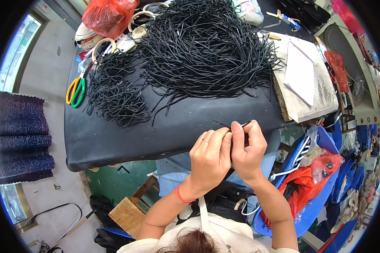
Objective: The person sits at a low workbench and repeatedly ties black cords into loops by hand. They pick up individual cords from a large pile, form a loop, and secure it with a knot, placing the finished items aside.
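Observation:
Close together over the front edge of the black-covered table [185, 126], my two hands pinch a thin black cord [248, 123]. My left hand [210, 152], with a ring on one finger, has its fingers curled in on the cord. Thumb up, my right hand [248, 149] grips it too, and a short end sticks out past the fingertips. Most of the cord is hidden by the fingers. Beyond my hands lies a big heap of black cords [207, 50], with a smaller tangled bundle [118, 99] to its left.
Scissors [77, 90] with orange and green handles lie at the table's left. Tape rolls [103, 49] and a red plastic bag [109, 17] sit behind. A worn board [321, 99] bears white paper [299, 74]. Below right stands a blue basket [331, 141] with red bags.

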Available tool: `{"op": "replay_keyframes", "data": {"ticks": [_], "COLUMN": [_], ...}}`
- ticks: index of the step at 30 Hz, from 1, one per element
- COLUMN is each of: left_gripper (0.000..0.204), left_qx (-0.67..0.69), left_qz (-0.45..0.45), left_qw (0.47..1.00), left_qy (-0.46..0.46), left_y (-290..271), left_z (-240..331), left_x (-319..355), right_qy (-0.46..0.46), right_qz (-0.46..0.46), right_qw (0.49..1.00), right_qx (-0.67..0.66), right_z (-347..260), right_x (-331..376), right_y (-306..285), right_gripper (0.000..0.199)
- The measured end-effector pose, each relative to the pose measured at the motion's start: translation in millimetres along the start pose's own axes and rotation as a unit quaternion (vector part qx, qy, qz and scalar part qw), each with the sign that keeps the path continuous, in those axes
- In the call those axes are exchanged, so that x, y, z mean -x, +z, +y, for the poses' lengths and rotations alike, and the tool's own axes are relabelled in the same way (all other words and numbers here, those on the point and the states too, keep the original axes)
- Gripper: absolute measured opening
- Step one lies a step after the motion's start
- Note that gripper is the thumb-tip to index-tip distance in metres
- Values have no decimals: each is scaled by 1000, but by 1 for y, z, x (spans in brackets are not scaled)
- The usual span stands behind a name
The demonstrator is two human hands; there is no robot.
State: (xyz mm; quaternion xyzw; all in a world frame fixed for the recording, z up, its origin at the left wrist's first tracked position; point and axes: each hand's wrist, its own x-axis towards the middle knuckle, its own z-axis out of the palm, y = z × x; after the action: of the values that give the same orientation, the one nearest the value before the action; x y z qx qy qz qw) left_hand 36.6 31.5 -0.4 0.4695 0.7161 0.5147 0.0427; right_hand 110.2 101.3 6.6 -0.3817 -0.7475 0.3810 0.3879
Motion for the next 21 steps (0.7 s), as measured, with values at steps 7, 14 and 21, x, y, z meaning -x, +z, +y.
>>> {"op": "replay_keyframes", "data": {"ticks": [7, 14, 21], "left_gripper": [45, 81, 21], "left_qx": [372, 464, 416], "left_qz": [-197, -192, -105], "left_qw": [867, 791, 855], "left_qy": [-269, -350, -292], "left_y": [-30, -40, -30], "left_z": [-20, -28, -22], "left_x": [-14, -14, -3], "right_qy": [250, 258, 207], "right_qz": [-155, -183, -214], "right_qw": [906, 903, 911], "right_qx": [-306, -290, -287], "right_z": [11, 9, 0], "right_x": [-9, -4, -2], "right_y": [-17, -17, -15], "right_gripper": [51, 59, 17]}}
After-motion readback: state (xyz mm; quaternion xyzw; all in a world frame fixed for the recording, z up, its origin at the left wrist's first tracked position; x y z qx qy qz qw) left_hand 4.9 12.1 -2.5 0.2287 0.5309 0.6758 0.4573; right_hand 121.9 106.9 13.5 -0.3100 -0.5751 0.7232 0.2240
